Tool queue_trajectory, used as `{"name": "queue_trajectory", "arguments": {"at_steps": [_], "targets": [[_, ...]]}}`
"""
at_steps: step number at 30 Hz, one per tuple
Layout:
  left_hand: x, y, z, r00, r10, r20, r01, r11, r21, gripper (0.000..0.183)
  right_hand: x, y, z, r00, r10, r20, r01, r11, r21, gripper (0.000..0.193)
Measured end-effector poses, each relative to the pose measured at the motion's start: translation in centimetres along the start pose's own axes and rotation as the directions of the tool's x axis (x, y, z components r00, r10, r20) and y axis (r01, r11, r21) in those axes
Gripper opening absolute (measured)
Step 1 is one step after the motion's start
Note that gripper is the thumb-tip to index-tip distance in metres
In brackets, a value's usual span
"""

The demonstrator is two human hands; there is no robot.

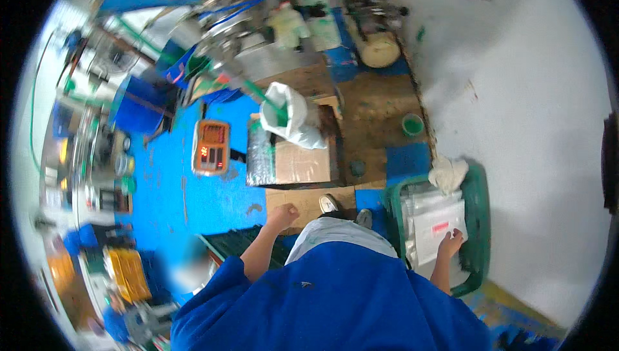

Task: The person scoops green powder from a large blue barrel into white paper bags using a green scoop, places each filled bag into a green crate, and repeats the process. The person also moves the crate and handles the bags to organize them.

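My right hand (452,241) reaches over a green plastic basket (478,222). Its fingers look a little apart and touch, or hover just over, a flat white plastic bag (429,227) with a red printed label. More pale bags lie beneath that one. In front of my body, my left hand (284,214) is raised with the fingers curled in, and nothing shows in it. Ahead of me, a white bag with green inside (303,128) stands open at the top on a box (303,163) wrapped in clear film.
An orange scale (211,148) with lit red digits sits left of the box. A white cloth (448,174) hangs on the basket's far rim. Dark green crates (242,248) stand at my left. A white wall (529,106) rises on the right. Another person (122,315) is at lower left.
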State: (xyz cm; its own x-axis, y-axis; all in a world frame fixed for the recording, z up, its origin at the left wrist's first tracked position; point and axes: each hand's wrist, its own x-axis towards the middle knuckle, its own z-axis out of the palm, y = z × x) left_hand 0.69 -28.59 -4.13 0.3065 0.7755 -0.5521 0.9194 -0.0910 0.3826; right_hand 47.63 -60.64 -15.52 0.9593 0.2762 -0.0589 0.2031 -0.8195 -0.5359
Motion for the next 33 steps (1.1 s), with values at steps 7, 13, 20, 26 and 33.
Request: {"name": "queue_trajectory", "arguments": {"at_steps": [7, 13, 20, 26, 33], "targets": [[-3.2, 12.0, -2.1, 0.868, 0.278, -0.411, -0.370, 0.915, -0.163, 0.033, -5.1, -23.6, 3.3, 0.530, -0.420, 0.736, -0.222, 0.769, 0.599, 0.042], [-5.8, 17.9, -2.0, 0.354, 0.757, -0.550, -0.824, 0.530, 0.200, 0.036, -16.7, -36.0, 1.2, -0.180, -0.518, 0.837, -0.844, 0.518, 0.139, 0.055], [-4.8, 8.5, 1.0, 0.710, 0.407, -0.575, -0.280, 0.912, 0.300, 0.072, -15.7, -40.1, -3.9, -0.381, -0.592, 0.711, -0.864, 0.501, -0.046, 0.074], [-4.2, 3.2, 4.6, 0.980, 0.051, -0.191, -0.121, 0.918, -0.377, 0.059, -13.7, -40.6, -3.7, -0.343, -0.602, 0.721, -0.395, 0.789, 0.471, 0.050], [-9.6, -4.5, 4.1, 0.982, 0.169, -0.086, -0.158, 0.980, 0.122, 0.058, -11.8, -35.4, 2.7, 0.115, -0.352, 0.929, 0.134, 0.932, 0.336, 0.030]]}}
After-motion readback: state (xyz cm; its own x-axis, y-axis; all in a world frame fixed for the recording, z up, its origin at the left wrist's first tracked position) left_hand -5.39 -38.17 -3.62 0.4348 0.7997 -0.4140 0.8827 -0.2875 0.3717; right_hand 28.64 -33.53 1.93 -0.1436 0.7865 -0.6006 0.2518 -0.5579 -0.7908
